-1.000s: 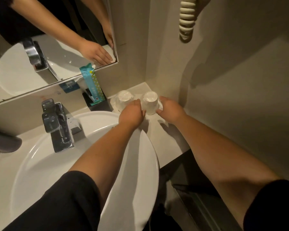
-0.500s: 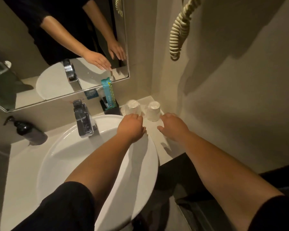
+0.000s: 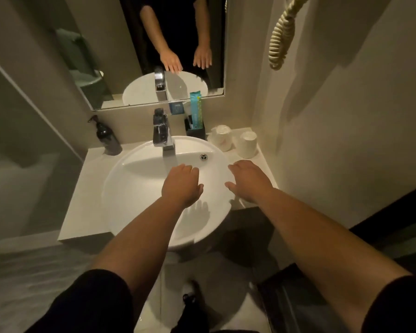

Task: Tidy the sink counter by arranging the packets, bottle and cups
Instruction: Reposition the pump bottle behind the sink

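Observation:
Two white wrapped cups stand upside down side by side in the counter's back right corner, one (image 3: 222, 137) to the left of the other (image 3: 247, 144). A teal packet (image 3: 195, 109) stands upright in a black holder (image 3: 195, 131) beside them. A dark pump bottle (image 3: 105, 136) sits at the back left of the counter. My left hand (image 3: 181, 183) hovers over the white basin (image 3: 130, 188), fingers spread, holding nothing. My right hand (image 3: 249, 180) hovers over the basin's right rim, also spread and empty. Both hands are well short of the cups.
A chrome tap (image 3: 161, 131) rises at the back of the basin, under a wall mirror (image 3: 135, 44). A coiled cream cord (image 3: 280, 37) hangs on the right wall. The beige counter (image 3: 82, 203) ends at a wall on the right and drops to the floor in front.
Both hands let go of the cups and drew back toward me, over the basin. The view has pulled back, so the bottle and whole counter show.

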{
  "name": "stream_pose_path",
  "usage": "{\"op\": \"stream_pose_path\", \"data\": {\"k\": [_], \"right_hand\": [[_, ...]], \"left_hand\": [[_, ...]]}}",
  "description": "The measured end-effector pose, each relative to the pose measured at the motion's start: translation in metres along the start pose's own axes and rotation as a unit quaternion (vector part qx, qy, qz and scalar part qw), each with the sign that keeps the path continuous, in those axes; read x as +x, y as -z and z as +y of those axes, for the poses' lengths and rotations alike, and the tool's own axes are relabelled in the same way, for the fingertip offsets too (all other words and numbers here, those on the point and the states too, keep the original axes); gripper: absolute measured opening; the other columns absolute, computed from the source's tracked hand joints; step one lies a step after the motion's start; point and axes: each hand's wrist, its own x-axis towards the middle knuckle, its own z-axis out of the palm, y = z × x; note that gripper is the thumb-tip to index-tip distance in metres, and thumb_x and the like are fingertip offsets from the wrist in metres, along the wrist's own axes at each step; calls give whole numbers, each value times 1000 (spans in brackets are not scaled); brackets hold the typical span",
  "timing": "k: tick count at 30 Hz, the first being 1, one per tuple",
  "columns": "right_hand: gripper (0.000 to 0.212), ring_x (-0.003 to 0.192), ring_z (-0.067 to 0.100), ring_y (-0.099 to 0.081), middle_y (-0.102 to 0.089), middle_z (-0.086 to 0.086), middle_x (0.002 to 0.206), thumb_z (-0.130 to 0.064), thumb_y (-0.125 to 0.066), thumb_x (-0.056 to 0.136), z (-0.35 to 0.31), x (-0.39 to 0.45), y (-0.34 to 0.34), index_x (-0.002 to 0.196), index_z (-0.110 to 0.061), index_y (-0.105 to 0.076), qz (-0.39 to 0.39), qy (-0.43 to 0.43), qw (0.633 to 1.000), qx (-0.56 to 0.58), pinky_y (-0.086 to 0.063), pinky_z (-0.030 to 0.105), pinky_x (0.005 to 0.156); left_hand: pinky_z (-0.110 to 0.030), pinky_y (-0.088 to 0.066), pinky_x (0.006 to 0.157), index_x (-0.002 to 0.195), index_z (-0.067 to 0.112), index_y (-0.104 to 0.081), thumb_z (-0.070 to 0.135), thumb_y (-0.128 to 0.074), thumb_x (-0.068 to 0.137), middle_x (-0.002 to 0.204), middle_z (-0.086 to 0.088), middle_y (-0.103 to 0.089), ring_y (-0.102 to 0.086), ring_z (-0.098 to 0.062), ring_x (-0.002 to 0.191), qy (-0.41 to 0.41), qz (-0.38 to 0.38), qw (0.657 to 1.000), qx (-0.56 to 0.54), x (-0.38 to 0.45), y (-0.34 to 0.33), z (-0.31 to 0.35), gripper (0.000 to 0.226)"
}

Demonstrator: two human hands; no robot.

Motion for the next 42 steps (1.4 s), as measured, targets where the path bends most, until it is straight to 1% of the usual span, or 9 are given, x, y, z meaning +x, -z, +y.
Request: {"op": "stream_pose_path", "data": {"k": [6, 13, 19, 26, 31, 39, 42], "right_hand": [[55, 127, 24, -48, -52, 4, 140, -46, -54, 92, -38, -4, 6, 139, -18, -45, 9, 66, 998, 3, -39, 39, 107], [58, 130, 26, -45, -50, 6, 141, -45, -56, 91, -83, 6, -1, 140, -16, -43, -6, 130, 991, 13, -36, 40, 109], [53, 122, 26, -49, -55, 7, 133, -44, -57, 90, -124, 12, -12, 134, -16, -49, -10, 172, 984, 32, -41, 39, 103], [52, 122, 28, -47, -54, 10, 132, -44, -55, 90, -153, 23, -19, 132, -12, -49, -21, 215, 976, 3, -40, 39, 101], [52, 118, 29, -50, -54, 9, 130, -45, -54, 90, -169, 36, -23, 130, -12, -49, -36, 229, 973, -10, -45, 40, 97], [53, 119, 29, -49, -53, 10, 131, -44, -53, 92, -211, 70, -34, 132, -10, -48, -41, 246, 968, -29, -45, 40, 97], [55, 124, 30, -46, -51, 11, 134, -43, -52, 92, -231, 93, -37, 135, -9, -45, -45, 239, 969, -32, -43, 41, 100]], "left_hand": [[-36, -42, 91, 110, 16, -59, 47, -52, 88, 107, -4, -64, -56, -24, 98, 81, 22, 996, -6, -43, 23, -29, 39], [-35, -41, 96, 117, 14, -55, 51, -50, 89, 114, -5, -61, -54, -25, 106, 151, 4, 988, 12, -85, 33, -67, 47], [-37, -41, 98, 123, 14, -53, 54, -49, 90, 119, -4, -61, -55, -24, 108, 200, -1, 980, 5, -117, 33, -92, 51], [-37, -42, 98, 125, 15, -52, 53, -49, 90, 121, -5, -60, -55, -25, 110, 234, -1, 972, -6, -135, 29, -114, 52], [-37, -46, 93, 120, 16, -52, 54, -51, 88, 115, -3, -61, -57, -24, 103, 257, -2, 966, -36, -141, 24, -129, 49], [-38, -45, 96, 123, 18, -52, 55, -51, 88, 118, -3, -60, -56, -24, 107, 283, -11, 957, -62, -136, 7, -177, 51], [-38, -45, 96, 126, 18, -50, 55, -50, 90, 122, -3, -58, -54, -24, 111, 283, -12, 956, -75, -123, -1, -202, 51]]}}
